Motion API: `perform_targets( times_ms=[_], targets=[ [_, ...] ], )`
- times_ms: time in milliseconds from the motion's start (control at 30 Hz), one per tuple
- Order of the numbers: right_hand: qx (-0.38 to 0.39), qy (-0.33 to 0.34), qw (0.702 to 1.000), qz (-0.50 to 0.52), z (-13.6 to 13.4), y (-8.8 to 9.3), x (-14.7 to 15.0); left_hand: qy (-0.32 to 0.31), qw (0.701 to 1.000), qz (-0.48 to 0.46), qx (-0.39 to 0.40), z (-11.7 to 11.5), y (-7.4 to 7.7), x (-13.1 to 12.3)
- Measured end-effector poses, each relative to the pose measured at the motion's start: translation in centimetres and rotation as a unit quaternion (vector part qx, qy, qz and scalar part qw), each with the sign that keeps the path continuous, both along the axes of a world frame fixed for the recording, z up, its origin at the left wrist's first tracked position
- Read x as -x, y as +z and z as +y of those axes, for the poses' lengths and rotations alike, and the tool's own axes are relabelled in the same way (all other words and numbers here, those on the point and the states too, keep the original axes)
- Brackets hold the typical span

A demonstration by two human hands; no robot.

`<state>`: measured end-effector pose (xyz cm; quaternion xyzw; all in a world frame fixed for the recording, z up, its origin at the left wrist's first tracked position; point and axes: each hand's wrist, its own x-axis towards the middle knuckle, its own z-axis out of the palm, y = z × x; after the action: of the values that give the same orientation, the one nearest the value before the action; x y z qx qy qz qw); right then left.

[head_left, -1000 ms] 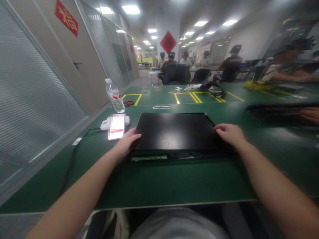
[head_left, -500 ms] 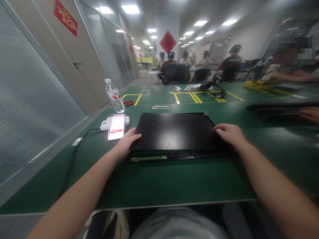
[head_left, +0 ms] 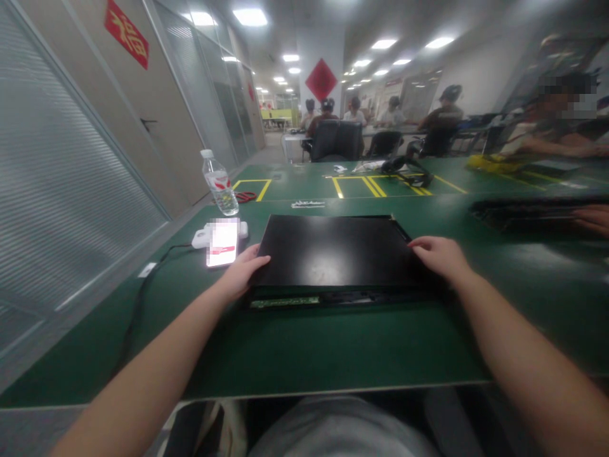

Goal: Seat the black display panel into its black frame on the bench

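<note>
A flat black screen panel (head_left: 333,254) lies in front of me, its glossy face up and reflecting light. My left hand (head_left: 243,270) is closed on its left edge, thumb on top and fingers mostly hidden beneath. At the right edge, my right hand (head_left: 440,257) pinches the panel near its side, with the fingertips partly out of sight. Under the panel sits a black frame (head_left: 371,298), showing along the near side and at the far right corner. A green circuit board strip (head_left: 285,303) shows on the frame's near left part.
On the left stand a water bottle (head_left: 221,184) and a lit phone (head_left: 222,244) leaning on a white power strip (head_left: 200,238) with a black cable. Red-handled scissors (head_left: 246,197) and small white pieces (head_left: 307,204) lie beyond. A co-worker's hand touches a dark panel (head_left: 523,212) at right.
</note>
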<state>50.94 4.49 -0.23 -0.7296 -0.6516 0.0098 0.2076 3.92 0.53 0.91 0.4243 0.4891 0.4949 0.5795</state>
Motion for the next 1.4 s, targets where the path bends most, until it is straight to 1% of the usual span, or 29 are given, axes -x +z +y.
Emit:
perform_targets(
  times_ms=[333,467,667,1000,1133,1400],
  targets=[
    [0.019,-0.002,1.0,0.005,-0.04,0.22,0.1,0.008,1.0,0.007,0.009,-0.21,0.49,-0.26],
    [0.015,0.001,1.0,0.007,0.0,0.12,0.0,0.004,1.0,0.005,0.007,-0.32,0.59,-0.29],
    [0.004,0.005,1.0,0.011,0.07,-0.01,-0.07,0.005,1.0,-0.001,0.007,-0.33,0.47,-0.24],
    [0.008,-0.005,1.0,0.019,0.06,-0.04,0.12,0.012,1.0,0.0,0.008,-0.02,0.05,-0.05],
    [0.025,-0.013,0.999,0.029,0.06,-0.07,0.09,0.013,1.0,-0.002,0.01,0.0,-0.14,0.03],
    [0.021,-0.011,0.999,0.048,0.22,-0.74,-0.18,0.012,1.0,-0.01,0.02,-0.24,0.02,0.02]
  ],
)
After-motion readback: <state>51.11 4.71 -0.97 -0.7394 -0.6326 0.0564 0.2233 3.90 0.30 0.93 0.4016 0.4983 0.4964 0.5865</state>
